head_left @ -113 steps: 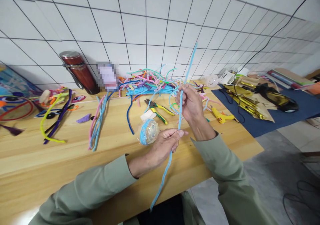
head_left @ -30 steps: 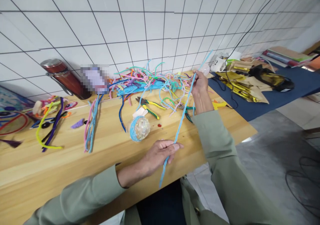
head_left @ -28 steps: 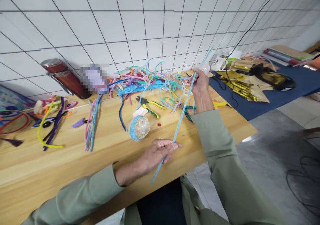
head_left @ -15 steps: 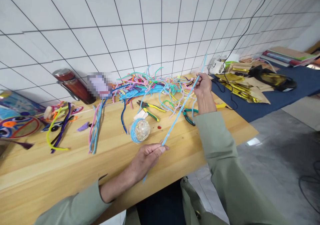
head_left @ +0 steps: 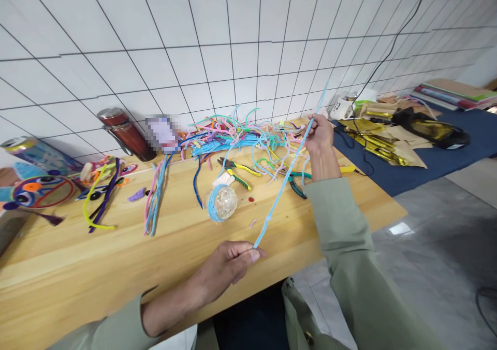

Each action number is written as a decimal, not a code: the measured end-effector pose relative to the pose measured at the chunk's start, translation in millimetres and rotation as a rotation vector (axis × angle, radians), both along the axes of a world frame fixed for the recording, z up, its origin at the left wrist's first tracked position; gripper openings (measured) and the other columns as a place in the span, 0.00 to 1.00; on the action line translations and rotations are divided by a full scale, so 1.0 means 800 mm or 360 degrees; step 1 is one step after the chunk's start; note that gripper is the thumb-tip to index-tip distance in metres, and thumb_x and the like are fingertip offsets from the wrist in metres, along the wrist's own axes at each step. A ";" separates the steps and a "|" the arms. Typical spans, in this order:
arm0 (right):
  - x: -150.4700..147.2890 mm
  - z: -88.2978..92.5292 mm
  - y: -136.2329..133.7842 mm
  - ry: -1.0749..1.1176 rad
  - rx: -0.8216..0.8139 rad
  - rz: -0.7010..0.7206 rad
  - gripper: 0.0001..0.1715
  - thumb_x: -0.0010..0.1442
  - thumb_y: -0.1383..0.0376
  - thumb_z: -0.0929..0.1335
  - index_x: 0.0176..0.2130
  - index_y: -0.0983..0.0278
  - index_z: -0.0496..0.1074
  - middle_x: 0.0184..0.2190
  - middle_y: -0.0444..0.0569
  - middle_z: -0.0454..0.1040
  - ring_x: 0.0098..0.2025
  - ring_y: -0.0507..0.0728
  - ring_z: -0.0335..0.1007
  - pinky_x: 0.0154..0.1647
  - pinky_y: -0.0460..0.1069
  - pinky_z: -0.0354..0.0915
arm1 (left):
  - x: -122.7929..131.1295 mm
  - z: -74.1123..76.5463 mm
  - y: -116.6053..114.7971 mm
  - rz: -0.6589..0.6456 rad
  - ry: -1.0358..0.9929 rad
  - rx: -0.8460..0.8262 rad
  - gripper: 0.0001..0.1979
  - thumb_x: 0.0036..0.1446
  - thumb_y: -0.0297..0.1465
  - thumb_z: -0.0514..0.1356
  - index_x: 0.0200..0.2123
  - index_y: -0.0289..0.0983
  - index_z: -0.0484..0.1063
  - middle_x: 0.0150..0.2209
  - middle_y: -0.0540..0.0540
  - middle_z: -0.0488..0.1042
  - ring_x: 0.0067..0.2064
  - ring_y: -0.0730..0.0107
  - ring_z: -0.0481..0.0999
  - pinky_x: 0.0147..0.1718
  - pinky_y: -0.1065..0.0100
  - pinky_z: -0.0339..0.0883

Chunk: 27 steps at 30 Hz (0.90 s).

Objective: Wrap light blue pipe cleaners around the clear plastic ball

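Light-blue pipe cleaner (head_left: 288, 172): I have it strung diagonally between both hands, apparently held above the tabletop (head_left: 155, 267), toward its right end. Left hand (head_left: 229, 267) pinches the lower end, thumb on top, close to the near edge. Right hand (head_left: 320, 135) grips it higher up, toward the far right corner; a free tip sticks out past the fingers. Both grips closed on it.

Handling, my guess: very light, fuzzy, not slippery, bends easily and probably keeps a bend if wire-cored. Best held in a fingertip pinch near the ends; hard squeezing would flatten the pile. Small lump just above the left grip, maybe a join, can't tell; I'd pinch either side of it.

Outward: clear ball (head_left: 225, 201) with blue wrap, mid-tabletop, left of the strip. Yellow-handled pliers (head_left: 241, 173) behind it; green-handled pliers (head_left: 297, 186) near the right wrist. Tangled pipe-cleaner heap (head_left: 229, 142) along the far edge, red thermos (head_left: 130, 139) left of that.
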State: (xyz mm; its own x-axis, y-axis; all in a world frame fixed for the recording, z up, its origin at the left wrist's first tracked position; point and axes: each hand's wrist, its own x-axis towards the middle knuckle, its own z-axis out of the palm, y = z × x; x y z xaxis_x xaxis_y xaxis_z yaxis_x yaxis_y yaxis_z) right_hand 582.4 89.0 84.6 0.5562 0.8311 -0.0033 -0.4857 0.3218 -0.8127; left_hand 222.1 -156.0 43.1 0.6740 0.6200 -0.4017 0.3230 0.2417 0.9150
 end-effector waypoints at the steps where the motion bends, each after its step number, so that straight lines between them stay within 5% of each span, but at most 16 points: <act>1: 0.001 0.000 -0.001 0.0017 -0.0015 -0.0017 0.19 0.57 0.65 0.77 0.26 0.58 0.65 0.13 0.29 0.56 0.12 0.44 0.51 0.10 0.40 0.51 | -0.001 0.003 -0.001 0.0028 0.0015 0.0039 0.33 0.65 0.65 0.57 0.28 0.40 0.66 0.23 0.56 0.52 0.27 0.73 0.51 0.27 0.66 0.46; 7: 0.008 0.001 -0.003 0.0049 -0.0057 -0.0079 0.15 0.60 0.67 0.74 0.27 0.59 0.66 0.13 0.30 0.56 0.12 0.44 0.50 0.09 0.38 0.48 | -0.018 0.014 -0.005 0.0184 0.0164 0.0338 0.30 0.71 0.58 0.55 0.28 0.40 0.61 0.28 0.53 0.54 0.32 0.70 0.54 0.33 0.66 0.53; 14: -0.002 -0.002 -0.001 -0.0037 -0.0078 -0.0030 0.16 0.59 0.67 0.74 0.26 0.59 0.65 0.14 0.30 0.58 0.12 0.44 0.52 0.10 0.38 0.50 | -0.025 0.007 -0.010 -0.0141 0.0264 0.0402 0.30 0.75 0.56 0.52 0.28 0.40 0.56 0.28 0.53 0.55 0.32 0.70 0.55 0.34 0.66 0.52; 20: 0.006 0.006 -0.010 -0.0166 -0.0186 0.0078 0.19 0.58 0.66 0.76 0.27 0.58 0.63 0.13 0.29 0.56 0.12 0.45 0.51 0.11 0.39 0.51 | -0.031 0.020 -0.005 0.0005 0.0217 0.0502 0.27 0.74 0.53 0.52 0.29 0.40 0.60 0.29 0.52 0.59 0.32 0.70 0.58 0.33 0.67 0.54; 27: -0.021 0.010 -0.031 -0.0578 -0.0331 0.0287 0.15 0.54 0.73 0.78 0.30 0.60 0.71 0.24 0.42 0.78 0.21 0.51 0.69 0.16 0.41 0.60 | -0.023 0.039 0.055 0.0309 0.0190 0.0619 0.28 0.67 0.56 0.55 0.31 0.38 0.73 0.24 0.56 0.52 0.28 0.72 0.53 0.29 0.68 0.50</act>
State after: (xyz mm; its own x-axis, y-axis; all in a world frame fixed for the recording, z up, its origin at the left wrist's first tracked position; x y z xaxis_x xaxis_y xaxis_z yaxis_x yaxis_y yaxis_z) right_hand 565.9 63.9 92.4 0.3988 0.9170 -0.0121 -0.1906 0.0700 -0.9792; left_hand 204.1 -111.9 74.6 0.4934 0.8507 -0.1815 0.4142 -0.0463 0.9090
